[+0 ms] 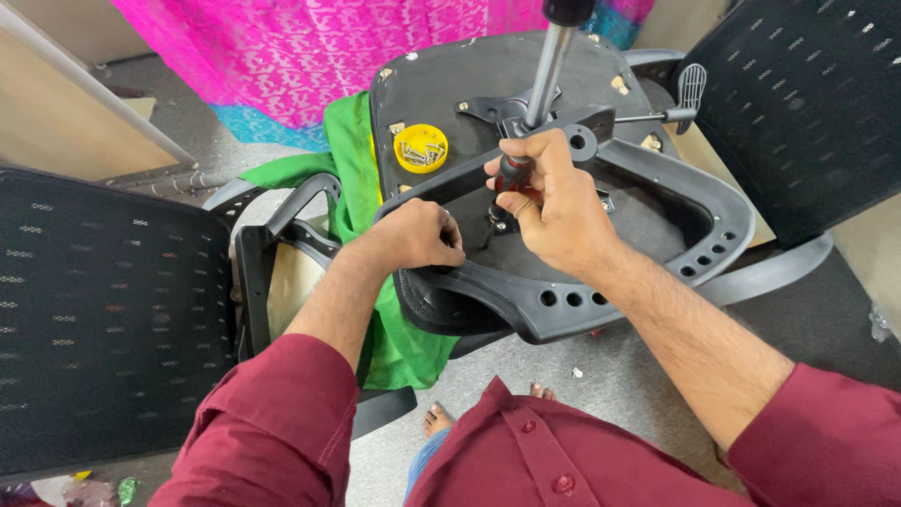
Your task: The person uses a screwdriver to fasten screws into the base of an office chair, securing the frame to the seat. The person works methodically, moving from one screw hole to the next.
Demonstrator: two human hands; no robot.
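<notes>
**Upturned office chair seat: positions of parts and hands**

We take the upturned chair seat (488,70) as our landmark; it lies underside up on another chair. A mesh chair back (103,319) stands well to the left of the seat, and a second mesh back (807,103) stands to its right. Pink patterned fabric (319,47) hangs behind the seat, and green cloth (352,178) is draped under its left edge. A black plastic armrest frame (648,272) lies across the near half of the seat. The chrome gas-lift column (549,66) rises from the seat's centre mechanism, with an adjustment lever (680,103) reaching out to its right.

Our left hand (413,235) rests on the frame's near-left bar, fingers curled closed over it. Our right hand (554,202) is wrapped tightly around a screwdriver (511,174), red and black at the handle, pointed down at the seat just below the column. A yellow lid (420,148) holding loose screws sits on the seat's left part.
</notes>
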